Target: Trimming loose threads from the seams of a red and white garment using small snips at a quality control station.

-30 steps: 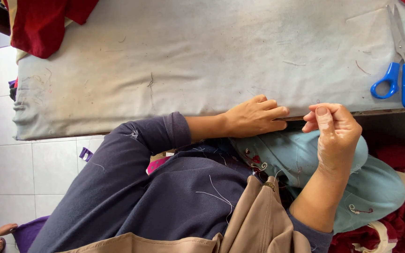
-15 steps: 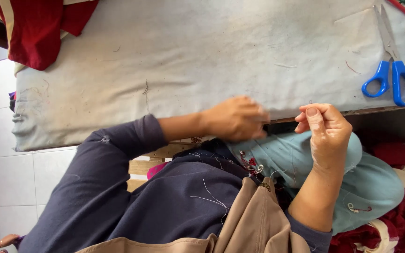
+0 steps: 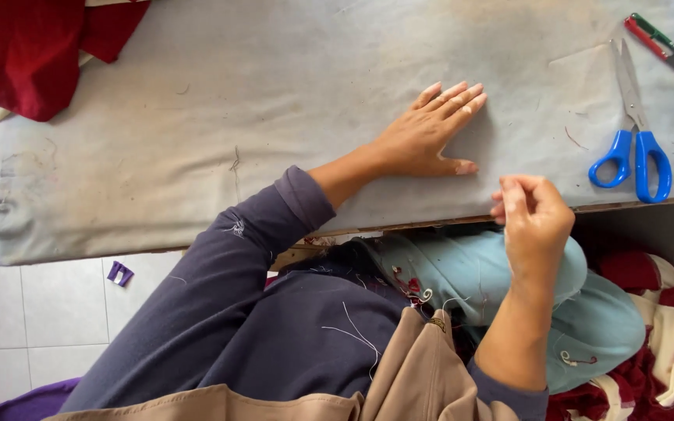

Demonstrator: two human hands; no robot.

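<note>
Table [image 3: 196, 117] under left hand [image 3: 423, 136] (flat)

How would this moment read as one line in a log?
left hand: flat on grey table cloth | right hand: fingers pinched at table edge, contents unclear | blue scissors: untouched, right

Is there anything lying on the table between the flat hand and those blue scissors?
Nothing visible does. The left hand lies flat on the grey table cover, and the stretch of cover from it to the blue-handled scissors is bare. The right hand sits nearer the table edge, off that line.
</note>
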